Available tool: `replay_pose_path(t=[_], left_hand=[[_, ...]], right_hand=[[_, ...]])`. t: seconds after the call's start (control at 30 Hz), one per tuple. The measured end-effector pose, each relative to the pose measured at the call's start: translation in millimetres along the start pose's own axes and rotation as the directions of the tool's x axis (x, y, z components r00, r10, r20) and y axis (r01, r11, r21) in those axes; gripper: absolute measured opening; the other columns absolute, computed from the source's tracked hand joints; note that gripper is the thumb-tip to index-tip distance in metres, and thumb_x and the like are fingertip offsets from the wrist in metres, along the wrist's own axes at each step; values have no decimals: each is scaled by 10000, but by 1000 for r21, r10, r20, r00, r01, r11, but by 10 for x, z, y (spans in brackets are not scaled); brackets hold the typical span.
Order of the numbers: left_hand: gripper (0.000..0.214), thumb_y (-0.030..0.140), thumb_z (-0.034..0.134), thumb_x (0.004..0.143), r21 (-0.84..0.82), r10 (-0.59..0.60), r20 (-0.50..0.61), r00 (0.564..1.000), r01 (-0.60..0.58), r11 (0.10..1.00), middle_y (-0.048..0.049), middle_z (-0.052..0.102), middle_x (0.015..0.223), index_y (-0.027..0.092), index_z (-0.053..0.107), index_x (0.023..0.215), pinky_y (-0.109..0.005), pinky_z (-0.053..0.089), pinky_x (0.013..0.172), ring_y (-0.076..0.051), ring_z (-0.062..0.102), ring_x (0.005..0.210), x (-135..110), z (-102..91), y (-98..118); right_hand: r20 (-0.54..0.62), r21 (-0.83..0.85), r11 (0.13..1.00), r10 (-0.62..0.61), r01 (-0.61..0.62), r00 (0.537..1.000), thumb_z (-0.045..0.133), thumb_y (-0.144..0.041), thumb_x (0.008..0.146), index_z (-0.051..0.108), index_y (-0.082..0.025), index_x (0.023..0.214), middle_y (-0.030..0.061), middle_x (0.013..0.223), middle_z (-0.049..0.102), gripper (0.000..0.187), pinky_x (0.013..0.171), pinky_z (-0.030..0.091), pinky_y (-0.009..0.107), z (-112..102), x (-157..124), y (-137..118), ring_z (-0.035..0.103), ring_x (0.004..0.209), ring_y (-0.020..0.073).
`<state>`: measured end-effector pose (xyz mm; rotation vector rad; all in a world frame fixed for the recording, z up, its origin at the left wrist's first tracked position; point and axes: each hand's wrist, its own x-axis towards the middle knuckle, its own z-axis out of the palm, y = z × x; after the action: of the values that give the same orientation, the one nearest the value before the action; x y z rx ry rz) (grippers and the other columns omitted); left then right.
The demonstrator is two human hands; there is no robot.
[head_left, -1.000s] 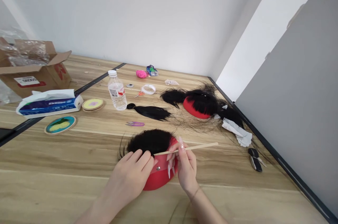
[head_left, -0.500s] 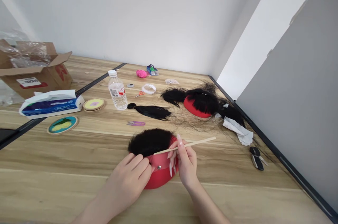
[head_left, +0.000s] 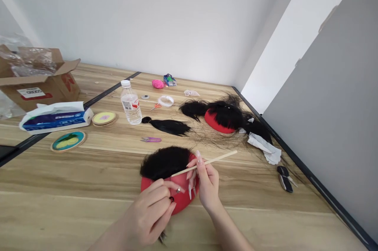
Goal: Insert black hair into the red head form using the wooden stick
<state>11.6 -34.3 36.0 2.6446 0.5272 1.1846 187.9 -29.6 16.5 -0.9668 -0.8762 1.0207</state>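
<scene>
A red dome-shaped form half covered with black hair sits on the wooden table in front of me. My left hand rests on the near side of the red form, its fingers pinched on a small tuft of black hair. My right hand is closed on a thin wooden stick, whose tip lies against the red form at the hair's edge. A second red form with loose black hair lies farther back on the right.
A water bottle, a black hair bundle, purple snips, round hoops, a tissue pack and a cardboard box lie behind. White cloth and black clips sit near the right table edge.
My left hand slid off the black hair toward me, down the red form, and now pinches a small tuft. The right hand with the stick has barely moved.
</scene>
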Motion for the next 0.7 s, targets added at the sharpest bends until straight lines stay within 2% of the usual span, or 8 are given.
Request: replay_pose_path(t=[0.1, 0.2, 0.33, 0.47, 0.6, 0.7], left_hand=[[247, -35, 401, 900, -52, -82, -112, 990, 77, 996, -31, 550, 746, 161, 506, 792, -288, 510, 743, -144, 544, 741, 6, 76, 22], [254, -34, 420, 888, -20, -119, -214, 970, 118, 993, -30, 543, 720, 167, 497, 751, -272, 491, 671, -143, 502, 692, 5, 177, 29], [238, -38, 458, 866, 73, -11, -304, 953, 35, 997, -39, 547, 692, 161, 517, 750, -281, 506, 655, -158, 490, 687, -14, 274, -54], [237, -42, 487, 858, 193, 105, -277, 955, -51, 980, -31, 545, 672, 165, 516, 747, -290, 508, 674, -163, 490, 693, -17, 256, -207], [250, -17, 470, 887, 221, 32, -222, 974, 18, 975, -12, 524, 662, 175, 509, 732, -290, 472, 668, -153, 476, 663, 16, 201, -234], [252, 9, 475, 901, 274, -15, -217, 976, 76, 959, -17, 537, 670, 177, 509, 717, -296, 466, 670, -154, 470, 648, 22, 220, -182]], right_hand=[[-8, 6, 1000, -15, 16, 1000, 587, -609, 885, 630, -153, 715, -10, 503, 605, 488, 311, 354, 168, 6, 7, 8, 481, 311, 66], [10, -16, 1000, -5, 5, 1000, 558, -618, 900, 605, -156, 703, -17, 495, 588, 504, 305, 352, 158, 14, 25, 16, 475, 308, 60], [30, -72, 997, 26, -24, 999, 519, -651, 903, 576, -159, 705, -33, 468, 557, 533, 287, 340, 149, 22, 70, 16, 460, 293, 58], [99, -108, 993, 60, -49, 993, 493, -641, 922, 575, -159, 769, -54, 473, 539, 512, 266, 312, 139, 24, 107, -20, 449, 273, 54], [189, -167, 986, 62, -30, 980, 517, -600, 930, 598, -162, 803, -63, 482, 522, 464, 299, 353, 139, -4, 131, -69, 501, 315, 69], [203, -214, 977, 46, -2, 978, 531, -585, 927, 609, -171, 784, -69, 464, 506, 445, 312, 368, 149, -18, 166, -82, 505, 326, 78]])
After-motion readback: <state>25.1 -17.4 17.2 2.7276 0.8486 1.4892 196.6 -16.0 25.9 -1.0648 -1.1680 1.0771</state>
